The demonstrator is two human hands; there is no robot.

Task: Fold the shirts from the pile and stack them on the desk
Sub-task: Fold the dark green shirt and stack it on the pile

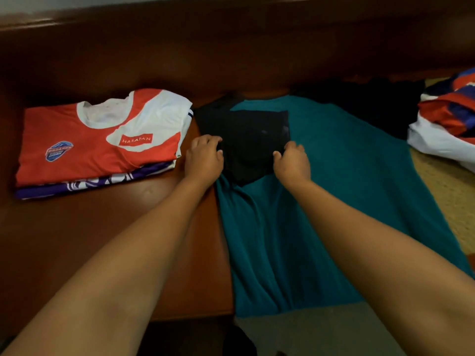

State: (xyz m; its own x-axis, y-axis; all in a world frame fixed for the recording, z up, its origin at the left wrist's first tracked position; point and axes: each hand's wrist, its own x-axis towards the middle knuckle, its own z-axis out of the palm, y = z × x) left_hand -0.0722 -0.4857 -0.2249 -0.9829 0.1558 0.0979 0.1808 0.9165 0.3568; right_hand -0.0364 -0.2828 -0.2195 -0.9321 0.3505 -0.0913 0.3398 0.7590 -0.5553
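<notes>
Both hands' fingers pinch the teal shirt's black sleeve (folded inward)

Both hands on teal shirt

bare desk near left, folded stack far left, shirt pile crowding right edge

Your two arms enter from the bottom of the frame, bare from the lower edge up to the wrists, with no sleeve in view. Your left hand and right hand, at the frame's centre, are bare too, fingers short and rounded.
</notes>
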